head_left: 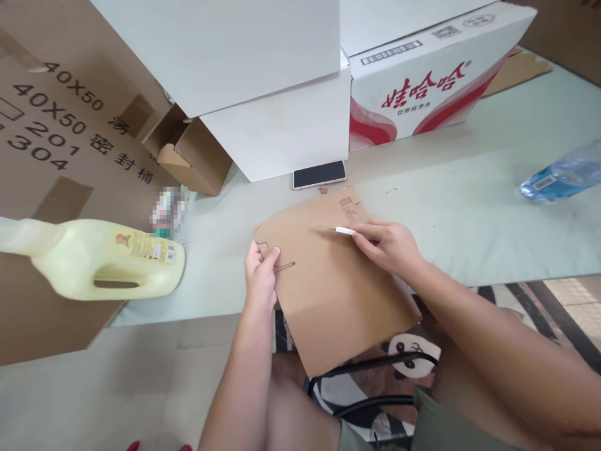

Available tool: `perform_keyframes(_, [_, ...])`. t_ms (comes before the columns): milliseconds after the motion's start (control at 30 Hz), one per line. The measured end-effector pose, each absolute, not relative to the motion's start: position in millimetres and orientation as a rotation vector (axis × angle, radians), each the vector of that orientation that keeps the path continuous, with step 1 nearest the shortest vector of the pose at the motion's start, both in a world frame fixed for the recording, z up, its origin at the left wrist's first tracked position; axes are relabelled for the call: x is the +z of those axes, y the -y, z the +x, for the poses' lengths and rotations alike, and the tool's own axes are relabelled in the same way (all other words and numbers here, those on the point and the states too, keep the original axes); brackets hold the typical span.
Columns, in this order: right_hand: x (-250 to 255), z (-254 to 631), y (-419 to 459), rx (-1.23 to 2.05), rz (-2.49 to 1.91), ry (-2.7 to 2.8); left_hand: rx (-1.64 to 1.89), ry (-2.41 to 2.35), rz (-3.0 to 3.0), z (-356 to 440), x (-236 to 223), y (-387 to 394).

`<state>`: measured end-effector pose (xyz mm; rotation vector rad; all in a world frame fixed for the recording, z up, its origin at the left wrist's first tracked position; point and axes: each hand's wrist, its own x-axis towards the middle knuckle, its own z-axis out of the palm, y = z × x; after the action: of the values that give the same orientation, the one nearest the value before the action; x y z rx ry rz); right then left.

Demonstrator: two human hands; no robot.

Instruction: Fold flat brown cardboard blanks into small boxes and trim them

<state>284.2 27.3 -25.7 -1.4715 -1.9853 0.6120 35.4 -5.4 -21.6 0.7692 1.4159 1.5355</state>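
Observation:
A brown cardboard sheet (323, 282) leans over the front edge of the covered table, its lower part hanging above my lap. My left hand (261, 272) pinches its left edge, thumb on top, beside a curved slot cut into the board. In my right hand (389, 247) is a slim white pen-shaped tool (345, 231), held like a pencil. Its thin tip points left over the upper part of the sheet; whether the tip touches the board I cannot tell. A small printed stamp (350, 211) marks the sheet's upper right corner.
Behind the sheet lies a phone (319, 175) against white boxes (282, 131). A red-and-white carton (422, 88) stands at back right, a water bottle (563, 175) lies far right. To the left are a yellow jug (70, 269), a small open carton (201, 153) and a large brown box (42, 150).

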Motion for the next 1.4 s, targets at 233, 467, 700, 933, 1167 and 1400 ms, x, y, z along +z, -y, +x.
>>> perform_keyframes(233, [-22.5,273.7,-26.0,0.605,-1.515,2.001,1.552,-1.422,0.816,33.8,-18.8,11.0])
perform_keyframes(467, [-22.7,275.0,-28.2,0.562,-1.633,1.994,1.564,-1.455,0.789,30.3,-16.2,12.9])
perform_keyframes(700, [-24.5,283.3,-30.4,0.538,-1.66,1.957,1.636,-1.483,0.725,25.3,-11.1,8.5])
perform_keyframes(933, [-24.9,284.7,-28.3,0.572,-1.636,1.99,1.626,-1.489,0.722,26.9,-10.7,9.1])
perform_keyframes(1167, [-25.6,284.5,-29.1,0.589,-1.63,1.986,1.638,-1.488,0.698,26.2,-12.0,8.6])
perform_keyframes(1400, [-27.3,281.6,-29.1,0.623,-1.606,2.0,1.651,-1.486,0.662,26.9,-15.5,7.7])
